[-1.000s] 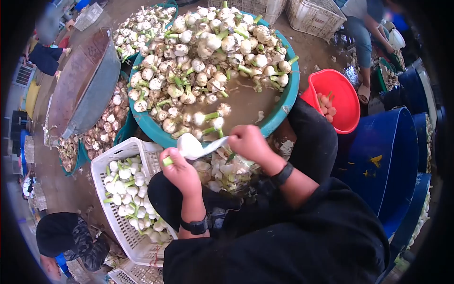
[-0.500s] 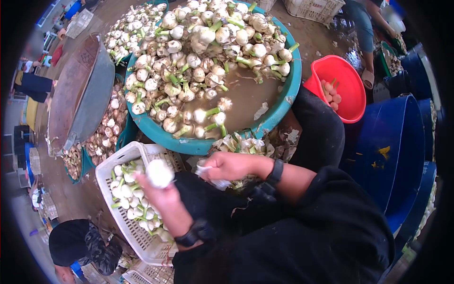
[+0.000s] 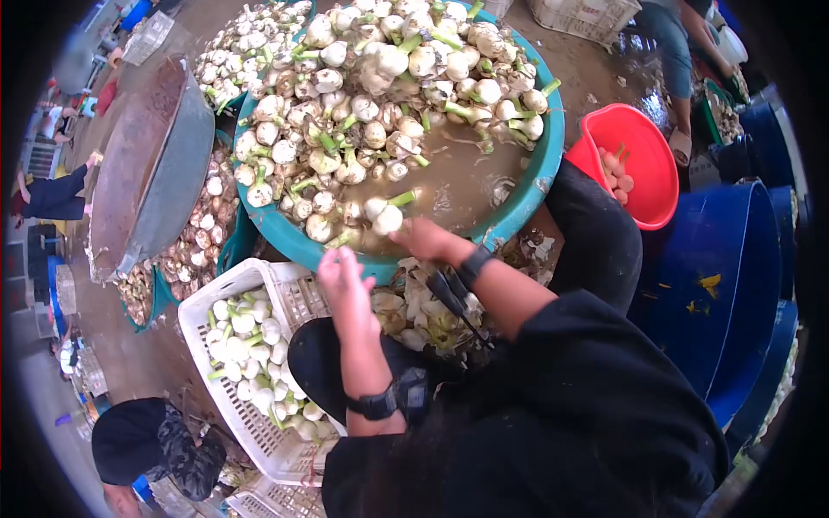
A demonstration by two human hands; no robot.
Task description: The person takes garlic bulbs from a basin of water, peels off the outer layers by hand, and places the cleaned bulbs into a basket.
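Observation:
Several garlic bulbs with cut green stems are heaped in a large teal tub [image 3: 553,155] of muddy water. My right hand [image 3: 427,240] reaches over the tub's near rim, its fingertips on a whitish garlic bulb [image 3: 386,221] in the water. Part of that grip is hidden behind the hand. My left hand [image 3: 345,293] is held just short of the rim, fingers stretched upward, holding nothing. Below it on the left stands a white plastic crate [image 3: 200,332] with clean white garlic bulbs [image 3: 250,350].
Peeled skins [image 3: 423,311] lie between my knees and the tub. A red basin [image 3: 652,164] holds several round pinkish things. Blue barrels [image 3: 708,285] stand at right, a tilted metal trough [image 3: 147,164] at left. Another person [image 3: 151,449] is at lower left.
The white bulb has left my left hand, which moved up and right toward the tub. My right hand no longer holds peeled skin and has moved up to a bulb in the water.

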